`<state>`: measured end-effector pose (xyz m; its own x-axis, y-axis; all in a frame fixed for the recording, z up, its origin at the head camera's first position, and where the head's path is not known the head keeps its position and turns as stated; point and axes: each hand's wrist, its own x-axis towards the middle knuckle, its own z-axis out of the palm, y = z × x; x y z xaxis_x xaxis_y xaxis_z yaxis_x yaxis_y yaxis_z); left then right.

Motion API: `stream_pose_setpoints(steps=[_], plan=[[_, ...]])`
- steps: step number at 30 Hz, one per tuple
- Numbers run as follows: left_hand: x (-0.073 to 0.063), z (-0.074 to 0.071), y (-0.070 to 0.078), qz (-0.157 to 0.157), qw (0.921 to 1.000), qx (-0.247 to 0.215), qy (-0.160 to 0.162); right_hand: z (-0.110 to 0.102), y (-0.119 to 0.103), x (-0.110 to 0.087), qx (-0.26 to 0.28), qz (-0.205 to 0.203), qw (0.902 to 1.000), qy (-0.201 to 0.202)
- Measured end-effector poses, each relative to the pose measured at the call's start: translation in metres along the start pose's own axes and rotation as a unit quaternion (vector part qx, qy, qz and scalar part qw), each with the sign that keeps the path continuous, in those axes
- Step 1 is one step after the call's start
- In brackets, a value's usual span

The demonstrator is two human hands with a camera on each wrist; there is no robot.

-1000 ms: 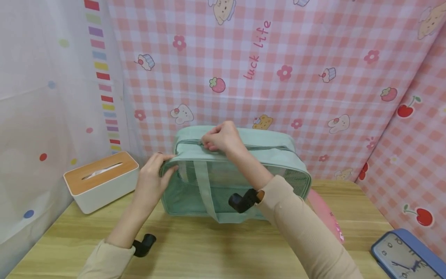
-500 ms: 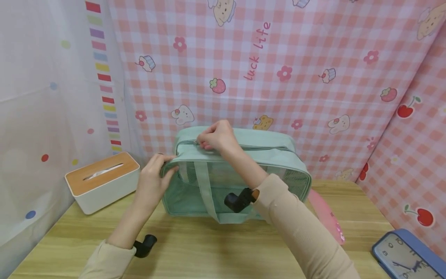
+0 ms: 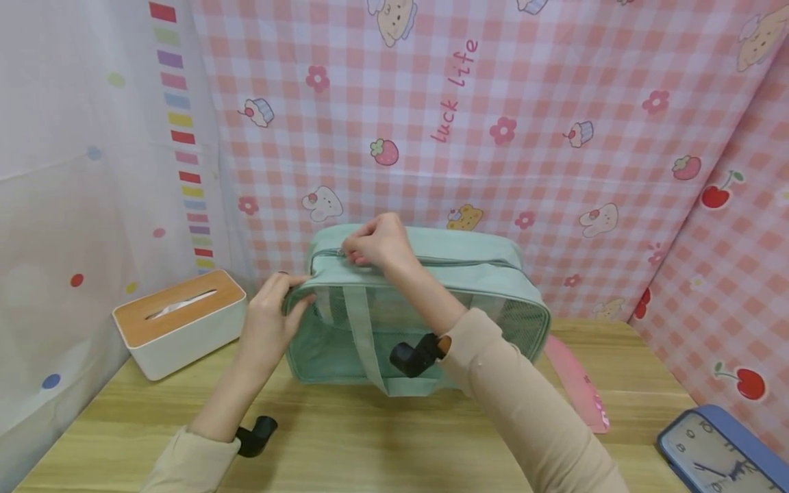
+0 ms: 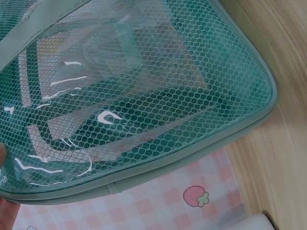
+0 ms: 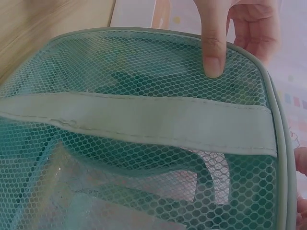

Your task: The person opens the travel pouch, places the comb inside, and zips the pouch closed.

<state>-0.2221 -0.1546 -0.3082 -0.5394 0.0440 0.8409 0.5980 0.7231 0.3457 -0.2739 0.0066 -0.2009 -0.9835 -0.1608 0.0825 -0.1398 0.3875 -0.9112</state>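
Observation:
A mint-green mesh bag (image 3: pixel 327 349) with a clear front panel and strap handles stands upright on the table. My left hand (image 3: pixel 268 308) grips its upper left corner, thumb (image 5: pixel 214 52) over the front mesh and fingers behind the edge. On top of the bag, my right hand (image 3: pixel 382 241) pinches the zipper pull near the left end of the zipper (image 3: pixel 462 261); the pull is mostly hidden by the fingers. In the left wrist view, the bag's mesh side (image 4: pixel 158 110) fills most of the picture, with fingertips (image 4: pixel 6 213) at the left edge.
A white tissue box (image 3: pixel 185 342) with a wooden lid stands left of the bag. A pink, flat-looking item (image 3: pixel 576 383) lies at its right, partly behind it. A blue clock (image 3: pixel 715 452) is at the front right. A pink checked cloth (image 3: pixel 419 103) hangs behind.
My right hand has slid a short way left along the zipper with the pull. The left hand has stayed at the bag's corner, and the bag has hardly moved.

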Motion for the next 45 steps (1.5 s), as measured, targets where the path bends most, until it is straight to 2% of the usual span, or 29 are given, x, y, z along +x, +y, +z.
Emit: stream_pose_setpoints(steps=[7,15,22,26,30,34,37,40,43,45], plan=[[0.000,0.001,0.005,0.001,1.0000,0.001,0.001,0.003,-0.002,-0.001,0.016,0.003,0.9998,0.007],[-0.001,0.005,0.009,0.012,0.9999,-0.003,0.005,0.012,-0.003,-0.005,-0.010,-0.016,0.9998,0.007],[-0.001,0.006,0.011,0.016,0.9998,-0.002,0.009,0.022,-0.004,-0.007,-0.061,-0.066,0.9956,0.027],[-0.002,0.007,0.014,0.015,0.9998,0.000,0.009,0.025,-0.004,-0.009,-0.111,-0.101,0.9885,0.018],[-0.003,0.007,0.015,0.014,0.9999,-0.001,0.005,0.021,-0.002,-0.011,-0.106,-0.110,0.9882,-0.008],[-0.002,0.007,0.014,0.012,0.9999,0.003,-0.004,0.004,0.001,-0.014,-0.083,-0.113,0.9900,-0.014],[-0.001,0.004,0.011,0.005,0.9996,0.017,-0.021,-0.017,0.006,-0.018,-0.094,-0.112,0.9892,-0.007],[0.005,-0.003,0.010,0.004,0.9979,0.029,-0.057,-0.046,0.015,-0.023,-0.107,-0.096,0.9896,0.006],[0.020,-0.009,0.013,0.000,0.9919,0.033,-0.123,-0.080,0.026,-0.028,-0.101,-0.069,0.9922,0.022],[0.035,-0.013,0.018,-0.007,0.9812,0.029,-0.191,-0.102,0.035,-0.032,-0.090,-0.045,0.9944,0.035]])
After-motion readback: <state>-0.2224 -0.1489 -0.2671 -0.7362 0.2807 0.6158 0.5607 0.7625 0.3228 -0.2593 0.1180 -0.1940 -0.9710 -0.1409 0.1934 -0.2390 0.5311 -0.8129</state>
